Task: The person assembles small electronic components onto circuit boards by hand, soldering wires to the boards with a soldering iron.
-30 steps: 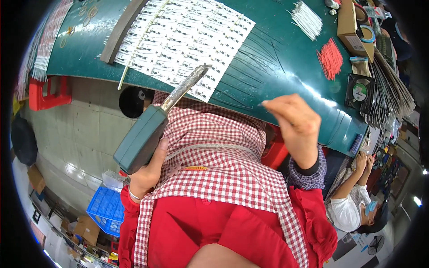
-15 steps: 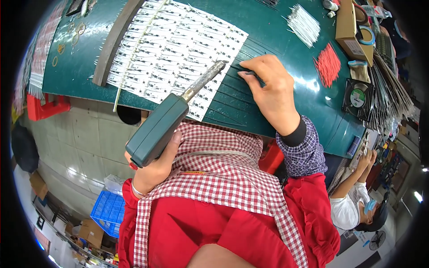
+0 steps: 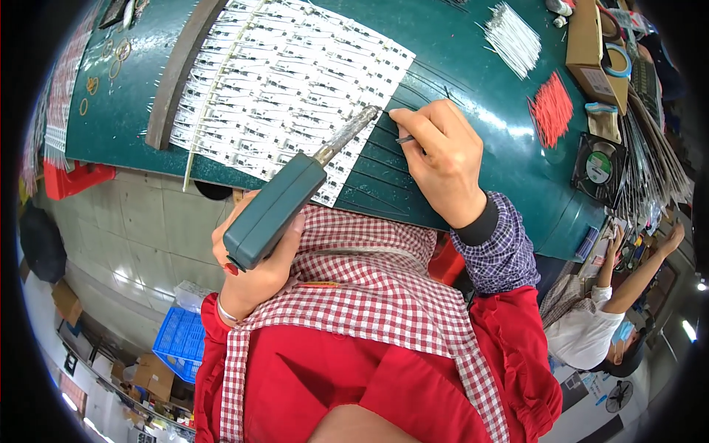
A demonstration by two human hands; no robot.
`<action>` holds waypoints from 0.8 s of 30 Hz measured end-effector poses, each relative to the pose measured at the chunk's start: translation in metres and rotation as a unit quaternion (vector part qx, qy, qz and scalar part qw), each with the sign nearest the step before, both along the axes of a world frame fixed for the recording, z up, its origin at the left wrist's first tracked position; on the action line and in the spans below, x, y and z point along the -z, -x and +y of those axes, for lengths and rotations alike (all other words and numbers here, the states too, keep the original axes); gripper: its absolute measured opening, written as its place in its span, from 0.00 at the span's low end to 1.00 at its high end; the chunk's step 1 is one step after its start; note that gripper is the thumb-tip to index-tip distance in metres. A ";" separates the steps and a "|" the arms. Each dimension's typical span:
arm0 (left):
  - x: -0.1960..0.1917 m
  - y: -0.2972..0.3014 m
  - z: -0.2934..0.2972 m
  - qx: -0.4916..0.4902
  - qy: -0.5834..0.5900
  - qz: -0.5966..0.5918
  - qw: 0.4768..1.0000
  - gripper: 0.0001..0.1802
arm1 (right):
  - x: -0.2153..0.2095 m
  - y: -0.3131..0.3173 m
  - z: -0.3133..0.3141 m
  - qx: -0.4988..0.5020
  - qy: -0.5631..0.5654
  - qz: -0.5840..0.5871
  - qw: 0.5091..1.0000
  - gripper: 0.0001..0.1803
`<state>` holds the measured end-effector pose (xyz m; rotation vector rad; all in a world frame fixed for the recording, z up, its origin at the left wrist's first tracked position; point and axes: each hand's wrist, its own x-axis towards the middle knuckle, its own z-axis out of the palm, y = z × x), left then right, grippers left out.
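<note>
In my left hand (image 3: 262, 280) is a dark green soldering gun (image 3: 275, 212), with the fingers wrapped round its handle. Its long metal tip reaches up over a white sheet of small circuit boards (image 3: 295, 81) and ends by the sheet's right edge. My right hand (image 3: 447, 162) is closed in a pinch just right of that tip. A thin dark piece, a black wire by its look, pokes out between thumb and fingers; the fingers hide most of it. Several black wires (image 3: 384, 166) lie in rows beside the sheet's right edge, some of them under my right hand.
A dark bar (image 3: 177, 81) lies along the sheet's left side. Bundles of white wires (image 3: 513, 38) and red wires (image 3: 552, 109) lie at the right, near a cardboard box (image 3: 588, 55) and a solder spool (image 3: 597, 166). A co-worker (image 3: 591, 332) sits farther right.
The soldering gun has moved a little to the right and its tip has dipped slightly. My right fingers have curled in tighter. The co-worker has stretched out an arm.
</note>
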<state>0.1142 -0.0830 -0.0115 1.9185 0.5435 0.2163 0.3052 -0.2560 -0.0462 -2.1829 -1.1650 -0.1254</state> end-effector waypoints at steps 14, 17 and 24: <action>0.000 0.000 0.000 0.016 -0.014 -0.002 1.000 0.11 | 0.000 0.001 -0.001 0.005 0.003 0.011 1.000 0.21; 0.004 0.006 -0.002 -0.018 -0.008 0.003 1.000 0.12 | 0.000 0.001 -0.001 0.006 0.003 0.012 1.000 0.21; 0.005 0.005 -0.002 -0.028 -0.003 0.009 1.000 0.12 | 0.002 0.001 0.000 0.012 0.000 0.011 1.000 0.20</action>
